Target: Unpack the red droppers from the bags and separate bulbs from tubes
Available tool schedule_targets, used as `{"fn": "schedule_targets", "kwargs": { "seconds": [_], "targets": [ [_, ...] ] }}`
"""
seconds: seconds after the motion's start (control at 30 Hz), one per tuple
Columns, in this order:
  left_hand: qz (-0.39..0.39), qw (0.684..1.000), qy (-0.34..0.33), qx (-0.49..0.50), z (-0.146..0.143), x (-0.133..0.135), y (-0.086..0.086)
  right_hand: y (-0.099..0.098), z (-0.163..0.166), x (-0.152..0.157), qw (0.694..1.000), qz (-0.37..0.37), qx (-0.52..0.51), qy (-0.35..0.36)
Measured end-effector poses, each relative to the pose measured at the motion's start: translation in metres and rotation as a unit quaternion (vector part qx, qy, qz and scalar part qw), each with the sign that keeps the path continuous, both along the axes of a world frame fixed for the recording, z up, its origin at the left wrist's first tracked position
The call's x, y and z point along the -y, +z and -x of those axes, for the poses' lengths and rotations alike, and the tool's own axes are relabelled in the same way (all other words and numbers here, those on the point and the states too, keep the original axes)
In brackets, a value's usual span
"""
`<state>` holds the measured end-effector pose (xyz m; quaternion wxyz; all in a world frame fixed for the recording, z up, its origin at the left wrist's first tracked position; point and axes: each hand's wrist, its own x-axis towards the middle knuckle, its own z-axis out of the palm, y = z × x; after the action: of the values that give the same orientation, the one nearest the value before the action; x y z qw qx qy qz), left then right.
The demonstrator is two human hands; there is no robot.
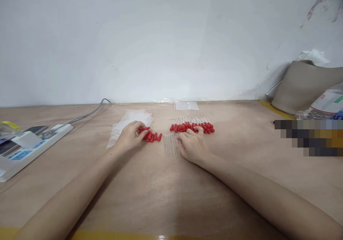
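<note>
Wht wall (134, 43), brn tbl (150, 200) under hands (193, 146)

Even light covers the wall (150, 43), soft shadows darken the table (144, 204), and pixelation masks the right edge.

The bulbs (159, 137) are red, the tubes (169, 147) clear, the bags (135, 118) whitish with thin red lines.

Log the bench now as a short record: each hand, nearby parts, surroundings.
Left hand: at the loose red bulbs; grip unclear
Right hand: at the clear tubes' right edge; grip unclear
Beyond right hand: row of red-ended tubes
Beyond left hand: plastic bags, overlapping
Far left: power strip, plugs inserted
</note>
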<state>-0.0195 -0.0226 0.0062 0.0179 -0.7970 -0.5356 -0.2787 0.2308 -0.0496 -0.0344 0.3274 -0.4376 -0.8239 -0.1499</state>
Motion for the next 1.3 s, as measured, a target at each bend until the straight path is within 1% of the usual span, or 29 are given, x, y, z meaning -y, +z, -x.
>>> {"fn": "schedule_targets", "kwargs": {
  "seconds": [0.1, 0.23, 0.33, 0.4, 0.5, 0.63, 0.73, 0.87, 0.97, 1.07, 1.17, 1.23, 1.3],
  "targets": [
    [-0.006, 1.0, -0.001, -0.008, 0.0, 0.001, 0.0, 0.002, 0.002, 0.003, 1.0, 0.018, -0.001, 0.015],
    [-0.048, 0.998, 0.002, -0.028, -0.001, 0.002, 0.002, 0.004, 0.003, 0.008, 0.998, 0.056, -0.002, 0.034],
    [-0.066, 0.997, -0.003, -0.042, -0.008, 0.003, 0.004, 0.007, 0.002, 0.011, 0.996, 0.073, 0.01, 0.05],
    [-0.06, 0.997, -0.012, -0.055, -0.016, 0.001, 0.005, 0.008, 0.002, 0.012, 0.995, 0.079, 0.012, 0.056],
    [-0.022, 0.996, -0.015, -0.086, -0.034, -0.005, 0.007, 0.007, 0.001, 0.012, 0.995, 0.078, 0.0, 0.063],
    [0.063, 0.991, -0.014, -0.121, -0.064, -0.021, 0.006, 0.003, -0.006, 0.011, 0.996, 0.058, -0.033, 0.064],
    [0.112, 0.985, 0.008, -0.128, -0.08, -0.035, 0.005, 0.001, -0.015, 0.012, 0.996, 0.042, -0.059, 0.057],
    [0.165, 0.977, 0.029, -0.131, -0.089, -0.051, 0.003, 0.001, -0.024, 0.011, 0.995, 0.025, -0.09, 0.03],
    [0.182, 0.974, 0.035, -0.13, -0.09, -0.056, 0.002, 0.0, -0.027, 0.008, 0.994, 0.022, -0.104, 0.016],
    [0.169, 0.976, 0.051, -0.124, -0.088, -0.055, 0.002, -0.002, -0.027, 0.006, 0.994, 0.014, -0.109, 0.012],
    [0.12, 0.983, 0.071, -0.118, -0.081, -0.045, 0.004, -0.003, -0.027, 0.005, 0.994, 0.005, -0.113, 0.008],
    [0.065, 0.987, 0.075, -0.125, -0.072, -0.034, 0.005, -0.004, -0.028, 0.005, 0.993, 0.002, -0.117, 0.003],
    [-0.012, 0.988, 0.05, -0.143, -0.062, -0.021, 0.003, -0.004, -0.028, 0.004, 0.993, -0.002, -0.12, 0.0]
  ]
}}
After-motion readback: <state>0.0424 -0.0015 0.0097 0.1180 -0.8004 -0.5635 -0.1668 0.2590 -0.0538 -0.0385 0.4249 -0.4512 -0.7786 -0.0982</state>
